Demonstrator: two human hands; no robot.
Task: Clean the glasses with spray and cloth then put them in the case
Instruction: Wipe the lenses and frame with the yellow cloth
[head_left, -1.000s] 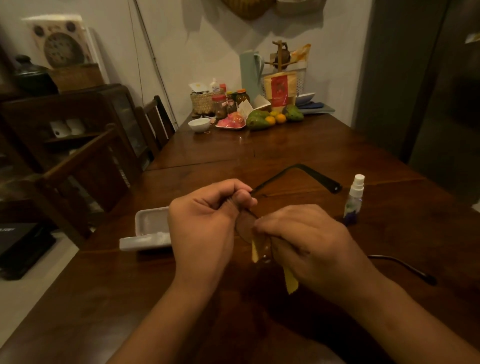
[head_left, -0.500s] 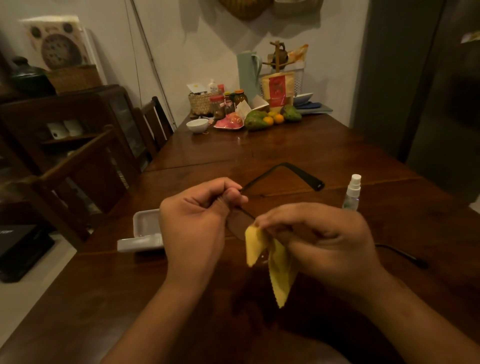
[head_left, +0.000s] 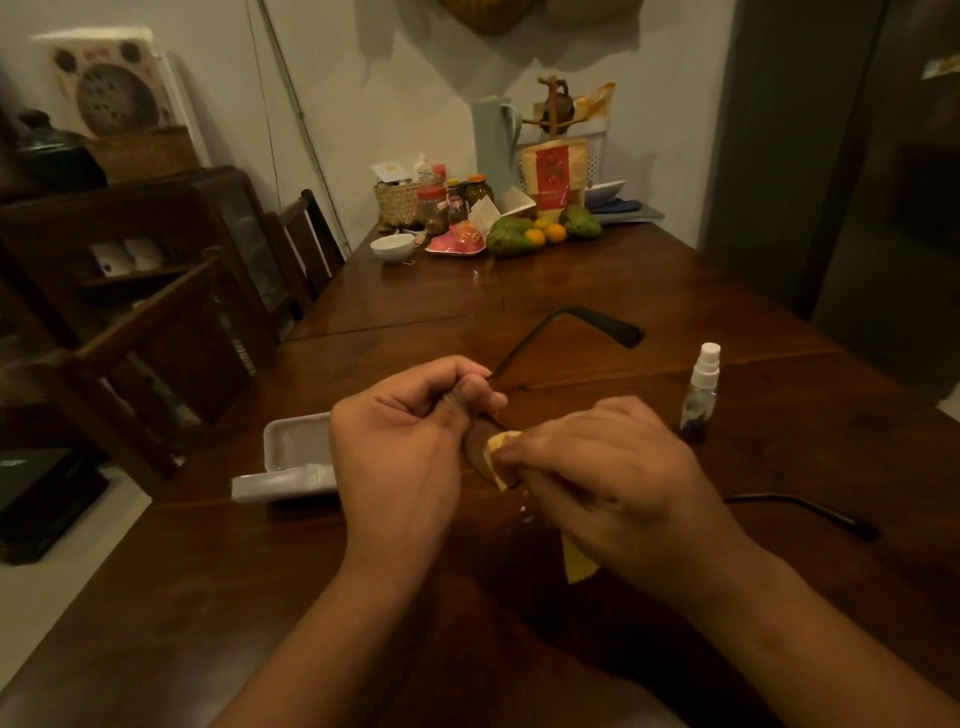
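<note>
So far the wiping stage looks to be in progress, with the storing step not yet begun. At the left, the white case (head_left: 296, 457) lies open on the bench (head_left: 571, 270), nothing visible inside it, partly hidden behind the left hand (head_left: 400, 441). That hand's fingers (head_left: 467, 387) are curled tight, pinching the glasses (head_left: 477, 446) at the corner of the frame where one temple arm juts out toward the far end of the bench. Just beside it, the yellow cloth (head_left: 501, 457) is pressed onto the dark lens, a tail of it hanging below the right hand (head_left: 613, 483), whose fingers are clenched around the cloth and lens. The other temple arm pokes out past that wrist. Farther right, the spray bottle (head_left: 701, 395) stands upright and apart from both hands, so spraying is probably done. Finishing the lenses, folding the arms and casing the glasses remain.
</note>
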